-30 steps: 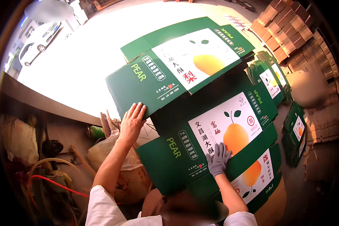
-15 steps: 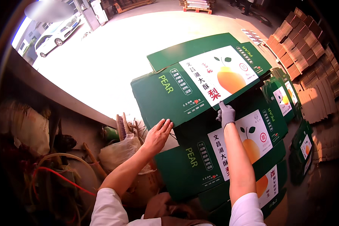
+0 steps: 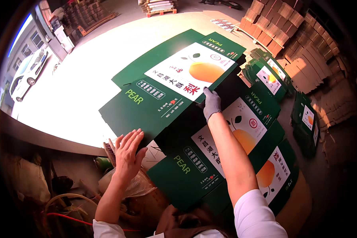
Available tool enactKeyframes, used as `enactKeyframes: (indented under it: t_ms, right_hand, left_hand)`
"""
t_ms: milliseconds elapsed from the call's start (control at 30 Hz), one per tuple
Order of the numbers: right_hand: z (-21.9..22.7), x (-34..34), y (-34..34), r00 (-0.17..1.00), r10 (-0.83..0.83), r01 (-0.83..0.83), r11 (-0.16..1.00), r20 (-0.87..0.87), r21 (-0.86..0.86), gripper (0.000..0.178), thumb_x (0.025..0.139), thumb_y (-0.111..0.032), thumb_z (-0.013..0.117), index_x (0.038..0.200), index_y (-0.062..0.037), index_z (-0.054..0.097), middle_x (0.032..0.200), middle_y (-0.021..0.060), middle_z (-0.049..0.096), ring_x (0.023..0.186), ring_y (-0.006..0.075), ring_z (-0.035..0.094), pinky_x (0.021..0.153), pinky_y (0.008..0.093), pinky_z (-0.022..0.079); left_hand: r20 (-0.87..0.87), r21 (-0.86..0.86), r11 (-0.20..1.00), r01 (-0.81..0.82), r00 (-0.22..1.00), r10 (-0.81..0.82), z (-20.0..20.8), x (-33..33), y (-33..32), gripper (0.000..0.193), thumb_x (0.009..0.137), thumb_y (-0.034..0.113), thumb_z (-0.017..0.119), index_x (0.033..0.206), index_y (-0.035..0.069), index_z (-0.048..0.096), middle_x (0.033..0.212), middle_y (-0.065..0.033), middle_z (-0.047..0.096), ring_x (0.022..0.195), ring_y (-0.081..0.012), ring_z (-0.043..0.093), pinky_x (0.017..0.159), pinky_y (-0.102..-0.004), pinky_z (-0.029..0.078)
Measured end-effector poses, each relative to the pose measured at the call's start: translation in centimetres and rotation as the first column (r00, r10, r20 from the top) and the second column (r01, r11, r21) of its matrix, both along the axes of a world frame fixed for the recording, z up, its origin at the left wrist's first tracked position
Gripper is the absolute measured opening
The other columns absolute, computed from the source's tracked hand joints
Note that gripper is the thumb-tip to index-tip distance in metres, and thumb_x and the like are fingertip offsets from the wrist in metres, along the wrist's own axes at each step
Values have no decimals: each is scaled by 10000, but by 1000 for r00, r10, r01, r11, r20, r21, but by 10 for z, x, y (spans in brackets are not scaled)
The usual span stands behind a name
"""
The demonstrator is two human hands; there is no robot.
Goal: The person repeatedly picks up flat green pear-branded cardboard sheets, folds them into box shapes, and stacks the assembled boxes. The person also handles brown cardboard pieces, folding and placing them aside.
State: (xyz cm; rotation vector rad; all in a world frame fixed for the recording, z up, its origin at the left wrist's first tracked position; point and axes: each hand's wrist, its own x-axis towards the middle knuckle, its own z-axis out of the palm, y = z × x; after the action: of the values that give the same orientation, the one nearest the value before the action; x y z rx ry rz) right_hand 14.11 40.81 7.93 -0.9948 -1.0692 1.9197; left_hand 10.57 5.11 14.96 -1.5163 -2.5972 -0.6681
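A green printed cardboard box point(image 3: 119, 115) with a white panel and a picture of a pear lies tilted in front of me, and a dark gap shows under its near edge. My right hand point(image 3: 212, 102), in a grey glove, grips that near edge with the thumb on top; its other fingers are partly hidden. My bare left hand point(image 3: 129, 152) is at the near left corner, fingers stretched out and touching the cardboard. Below the lifted edge lies another green pear box point(image 3: 178, 164) of the same print, under my right forearm.
More green boxes point(image 3: 269, 79) stand to the right. Brown cardboard stacks point(image 3: 271, 23) rise behind them. At lower left are a clear plastic bag point(image 3: 127, 184), a red hose point(image 3: 73, 217) and clutter. A white car point(image 3: 29, 75) stands outside at far left.
The view has turned right, so the scene sits further left. The upper box's near edge is raised higher from the one below. My left hand has tilted more upright at the corner.
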Motion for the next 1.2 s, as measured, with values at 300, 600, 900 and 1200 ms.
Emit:
enactKeyframes:
  t_ms: [300,600,900,1200]
  right_hand:
    - [-54,278,-80,976,-70,49,994,209,101,291,999,-243,594,1200,-33,584,1126,42,633,1030,135,591,871,303,481]
    - [-159,407,-74,769,-90,44,995,633,88,367,952,-297,654,1081,46,635,979,76,686,894,175,630,842,303,483]
    - [-100,416,-99,805,-134,113,991,578,73,414,971,-437,599,1034,-28,609,767,69,621,682,191,642,678,332,530]
    - [-130,805,-210,656,-417,597,797,629,-94,273,965,-330,595,935,-60,625,758,-2,557,604,81,514,547,251,439]
  left_hand:
    - [905,83,512,-855,-150,-397,-141,145,-78,422,1018,181,560,1413,76,458,1339,-80,574,1204,-227,575,998,-415,480]
    - [829,-119,661,-741,-440,-344,-232,234,-85,206,988,4,533,1165,80,607,1203,-57,651,1111,-202,612,994,-360,477]
    - [942,87,649,-756,275,194,-236,187,-69,364,1023,178,534,1322,-20,470,1320,-154,537,1132,-236,537,969,-375,447]
    - [223,827,471,308,-948,228,96,465,136,363,1064,303,438,1086,-29,584,1104,-173,576,1003,-240,592,935,-367,471]
